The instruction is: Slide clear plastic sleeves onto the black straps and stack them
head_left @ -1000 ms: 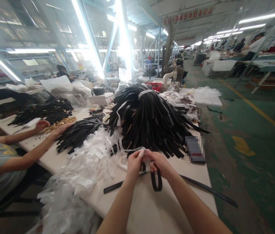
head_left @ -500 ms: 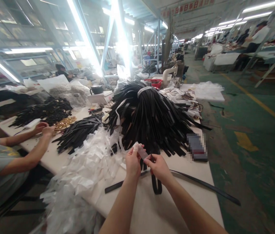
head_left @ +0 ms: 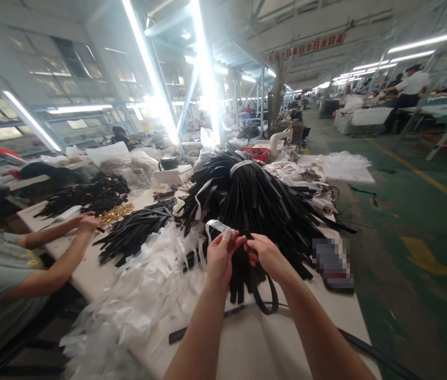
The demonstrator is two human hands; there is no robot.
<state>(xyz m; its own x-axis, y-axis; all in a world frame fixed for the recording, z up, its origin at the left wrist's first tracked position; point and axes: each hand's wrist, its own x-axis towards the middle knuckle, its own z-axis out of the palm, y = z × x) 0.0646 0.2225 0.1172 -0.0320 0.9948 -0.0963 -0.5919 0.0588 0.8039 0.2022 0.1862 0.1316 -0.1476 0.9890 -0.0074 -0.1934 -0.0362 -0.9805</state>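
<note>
My left hand point(head_left: 222, 253) pinches a translucent white strip point(head_left: 216, 226), whose end curls up past the fingertips. Close beside it, my right hand point(head_left: 263, 254) is closed on a black strap point(head_left: 271, 295) that hangs down in a loop. The fingertips of both hands nearly meet in front of a big tied bundle of black straps point(head_left: 263, 200). Another black strap point(head_left: 370, 349) lies along the table's right side, partly hidden by my forearm. A heap of white plastic strips point(head_left: 140, 285) is left of my hands.
At the left, a seated person point(head_left: 5, 274) works beside gold pieces point(head_left: 115, 213) and a smaller pile of black straps point(head_left: 138, 227). A dark pixelated object point(head_left: 333, 266) lies near the right edge of the white table point(head_left: 287, 343). A red basket point(head_left: 255, 153) stands behind the bundle.
The camera view has tilted up and shifted left. The white strip has swung from between my hands to above my left one. My right hand now grips the black strap, its loop wider.
</note>
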